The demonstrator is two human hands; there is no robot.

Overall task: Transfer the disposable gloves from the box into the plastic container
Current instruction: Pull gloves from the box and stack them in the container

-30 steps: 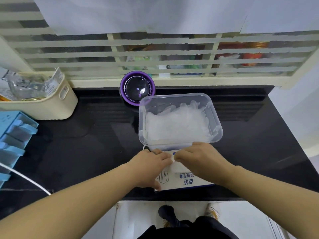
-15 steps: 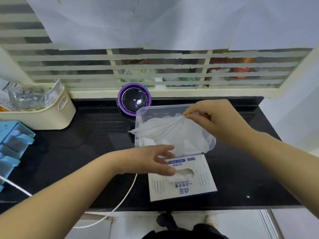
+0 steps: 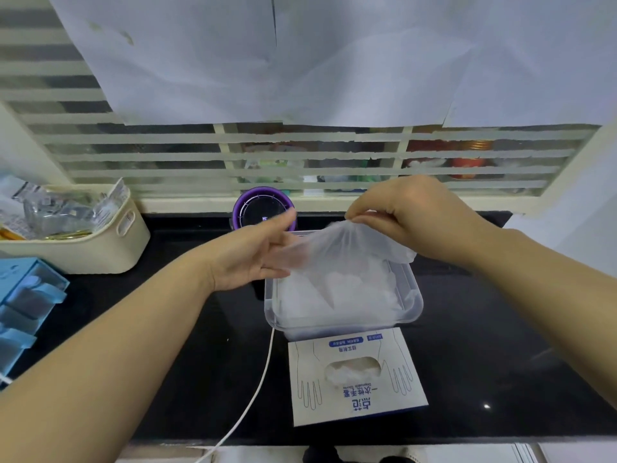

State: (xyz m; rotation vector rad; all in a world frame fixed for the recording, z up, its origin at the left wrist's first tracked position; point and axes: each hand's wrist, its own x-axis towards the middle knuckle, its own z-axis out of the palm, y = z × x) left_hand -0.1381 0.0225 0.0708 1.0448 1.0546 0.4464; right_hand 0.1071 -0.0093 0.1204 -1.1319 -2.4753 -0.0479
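A clear plastic container (image 3: 414, 297) stands on the black counter, holding a heap of thin translucent gloves. Just in front of it lies the flat white glove box (image 3: 357, 375), more gloves showing in its oval opening. Above the container hangs one translucent glove (image 3: 337, 245). My right hand (image 3: 410, 212) pinches its upper right edge. My left hand (image 3: 257, 252) is raised at the glove's left side with fingers nearly straight, their tips touching the film.
A purple round device (image 3: 263, 212) stands behind the container by the window sill. A cream basket (image 3: 100, 242) with packets sits at the left, a blue organiser (image 3: 23, 305) below it. A white cable (image 3: 253, 392) runs across the counter left of the box.
My left hand has risen from the box to the hanging glove's left side. My right hand has lifted the glove a little higher over the container.
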